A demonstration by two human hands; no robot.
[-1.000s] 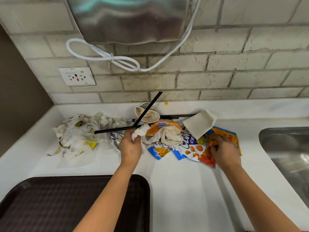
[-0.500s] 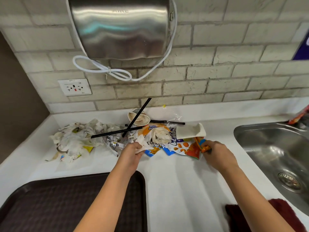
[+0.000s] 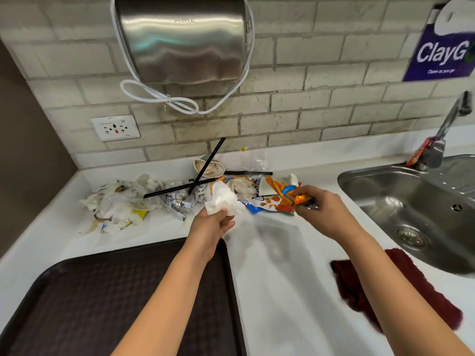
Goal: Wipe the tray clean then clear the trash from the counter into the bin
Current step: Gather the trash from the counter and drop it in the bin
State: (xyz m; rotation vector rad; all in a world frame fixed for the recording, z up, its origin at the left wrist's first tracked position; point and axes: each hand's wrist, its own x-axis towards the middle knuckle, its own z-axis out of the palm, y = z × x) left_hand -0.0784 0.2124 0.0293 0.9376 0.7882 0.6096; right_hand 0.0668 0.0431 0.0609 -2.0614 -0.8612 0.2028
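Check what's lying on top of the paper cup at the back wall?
One black straw leans across the crushed paper cup, its top end against the wall. A second straw crosses it lower down. The cup's inside is partly hidden, and what's under it can't be seen.

A: What colours are on the counter (image 3: pixel 277 291)?
B: It's white. The tray (image 3: pixel 90 304) at its front left corner is dark brown with a grid texture; the cloth (image 3: pixel 421 286) is maroon.
A: The trash?
B: White tissues (image 3: pixel 120 201), black straws (image 3: pixel 180 187), an orange-and-blue wrapper (image 3: pixel 280 195).

1 head-worn wide-angle view, looking forward and down, close over the counter (image 3: pixel 277 291), facing the brick wall (image 3: pixel 308 73)
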